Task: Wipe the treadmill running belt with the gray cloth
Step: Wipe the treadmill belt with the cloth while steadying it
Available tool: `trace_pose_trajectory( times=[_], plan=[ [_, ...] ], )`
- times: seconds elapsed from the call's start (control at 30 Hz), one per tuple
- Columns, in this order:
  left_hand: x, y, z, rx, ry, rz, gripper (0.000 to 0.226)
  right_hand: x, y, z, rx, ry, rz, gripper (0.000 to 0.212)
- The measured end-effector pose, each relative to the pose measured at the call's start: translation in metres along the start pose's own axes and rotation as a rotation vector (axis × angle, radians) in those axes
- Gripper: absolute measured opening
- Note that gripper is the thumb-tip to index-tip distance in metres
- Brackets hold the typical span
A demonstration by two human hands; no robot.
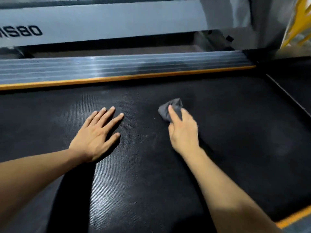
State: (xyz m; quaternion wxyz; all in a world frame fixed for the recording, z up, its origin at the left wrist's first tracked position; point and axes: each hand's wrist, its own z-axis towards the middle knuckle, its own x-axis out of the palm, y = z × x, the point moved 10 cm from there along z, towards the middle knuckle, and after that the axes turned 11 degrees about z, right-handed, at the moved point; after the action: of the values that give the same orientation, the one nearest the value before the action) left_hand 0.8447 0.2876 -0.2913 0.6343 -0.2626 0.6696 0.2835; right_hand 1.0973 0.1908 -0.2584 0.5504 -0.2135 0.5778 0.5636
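R hand (183, 130) has the gray cloth (170, 108) bunched up, fingers (173, 113) curled over it and pressing it onto the running belt (235, 140); index lies along the top, cloth pokes out ahead and to the left of the fingertips, toward the far side rail (117, 68) w/ the orange strip (127, 77). L hand (96, 134) is flat on the belt, fingers straight and slightly spread, holding nothing, probably just bracing. Cloth sits roughly mid-belt, near the far edge, well apart from the L hand. Belt's long axis runs left-right in view, so strokes prob go along that. Dusty pale smears show around and left of the L hand plus the near strip btwn the arms, so IMO plenty left to wipe. R hand is the only one on the cloth; next pass likely sweeps left toward the L hand, which would need to lift out of the way.
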Motion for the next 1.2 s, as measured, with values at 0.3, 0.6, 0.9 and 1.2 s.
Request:
trace_pose_trajectory(
  times=[0.3,0.6,0.9,1.2],
  plan=[
    [0.001,-0.003,0.000,0.025,-0.022,-0.018,0.066,0.039,0.011,0.114,0.166,0.016,-0.103,0.053],
    [-0.001,-0.002,0.001,0.040,-0.020,-0.025,0.066,0.057,0.068,0.094,-0.081,0.095,0.015,0.057],
    [0.001,-0.004,0.003,0.009,-0.038,-0.026,0.076,0.024,0.011,0.076,0.146,-0.036,-0.105,0.059],
    [0.001,0.000,0.004,-0.005,-0.038,-0.008,0.086,0.033,0.051,0.035,-0.062,0.049,-0.044,0.063]
  ],
)
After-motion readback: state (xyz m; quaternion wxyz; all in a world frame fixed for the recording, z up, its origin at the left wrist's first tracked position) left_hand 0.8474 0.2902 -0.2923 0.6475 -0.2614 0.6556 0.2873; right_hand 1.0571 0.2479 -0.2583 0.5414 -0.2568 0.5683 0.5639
